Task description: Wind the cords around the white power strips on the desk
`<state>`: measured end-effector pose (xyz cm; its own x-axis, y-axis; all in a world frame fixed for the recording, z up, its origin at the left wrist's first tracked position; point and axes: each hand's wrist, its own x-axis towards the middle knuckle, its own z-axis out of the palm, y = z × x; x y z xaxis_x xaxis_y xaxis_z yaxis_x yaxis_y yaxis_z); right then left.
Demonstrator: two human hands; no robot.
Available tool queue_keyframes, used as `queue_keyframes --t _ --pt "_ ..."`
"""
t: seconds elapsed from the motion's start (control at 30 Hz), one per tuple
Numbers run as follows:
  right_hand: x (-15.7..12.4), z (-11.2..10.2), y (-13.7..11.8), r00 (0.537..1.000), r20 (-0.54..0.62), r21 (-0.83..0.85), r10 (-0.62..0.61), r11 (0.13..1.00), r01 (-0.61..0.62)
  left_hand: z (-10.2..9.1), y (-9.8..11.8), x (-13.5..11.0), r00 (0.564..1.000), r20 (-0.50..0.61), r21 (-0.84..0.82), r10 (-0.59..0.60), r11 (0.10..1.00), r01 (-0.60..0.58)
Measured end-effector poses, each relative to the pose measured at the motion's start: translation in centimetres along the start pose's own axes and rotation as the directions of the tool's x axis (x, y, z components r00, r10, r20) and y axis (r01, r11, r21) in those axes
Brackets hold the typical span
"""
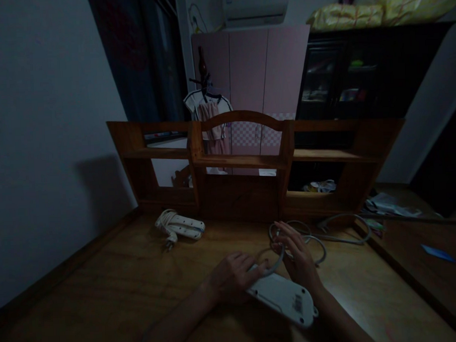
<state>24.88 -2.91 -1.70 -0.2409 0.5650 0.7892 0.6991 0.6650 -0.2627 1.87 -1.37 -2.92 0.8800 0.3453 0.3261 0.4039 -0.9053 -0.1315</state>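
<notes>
A white power strip (282, 297) lies on the wooden desk (105, 292) near the front edge. My left hand (234, 276) is closed over its far end, where the cable leaves it. The grey cable (316, 240) loops across the desk behind it. My right hand (297, 253) reaches over those loops, its fingers curled around several turns of the cable.
A second white power strip (181, 226) with its cord wrapped lies at the back left. A low wooden shelf unit (243, 163) stands along the desk's far edge. Papers (388, 204) lie at the right. A wall runs along the left.
</notes>
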Motion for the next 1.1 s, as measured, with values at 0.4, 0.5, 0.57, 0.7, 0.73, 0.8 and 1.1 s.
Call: queue_keyframes --t 0.4,0.5,0.57,0.7,0.73,0.8,1.1 --pt "-0.2 -1.8 4.3 0.999 0.034 -0.157 0.003 0.988 0.002 2.0 -3.3 -1.2 0.887 -0.078 -0.130 -0.455 0.887 0.443" --pt "-0.5 -1.4 4.7 0.999 0.034 -0.137 0.024 0.990 -0.019 2.0 -3.1 -1.2 0.900 -0.107 -0.171 -0.422 0.900 0.401" --pt "-0.7 -1.4 4.9 0.998 0.033 -0.107 0.048 0.993 -0.044 1.5 -2.6 -0.8 0.917 -0.097 -0.186 -0.386 0.913 0.364" --pt "-0.9 -1.2 5.0 0.990 0.018 -0.033 0.139 0.990 -0.138 0.4 -1.1 0.0 0.948 -0.085 -0.229 -0.308 0.932 0.282" --pt "-1.0 -1.1 4.8 0.987 0.021 -0.008 0.162 0.987 -0.162 0.3 -0.8 0.2 0.951 -0.092 -0.236 -0.295 0.934 0.267" --pt "-1.0 -1.0 4.4 0.981 0.028 0.049 0.193 0.980 -0.194 0.3 -0.3 0.4 0.953 -0.106 -0.236 -0.284 0.938 0.253" --pt "-0.5 -1.4 2.4 0.965 0.081 0.201 0.251 0.944 -0.262 1.0 -0.8 0.0 0.911 -0.057 -0.204 -0.409 0.898 0.390"
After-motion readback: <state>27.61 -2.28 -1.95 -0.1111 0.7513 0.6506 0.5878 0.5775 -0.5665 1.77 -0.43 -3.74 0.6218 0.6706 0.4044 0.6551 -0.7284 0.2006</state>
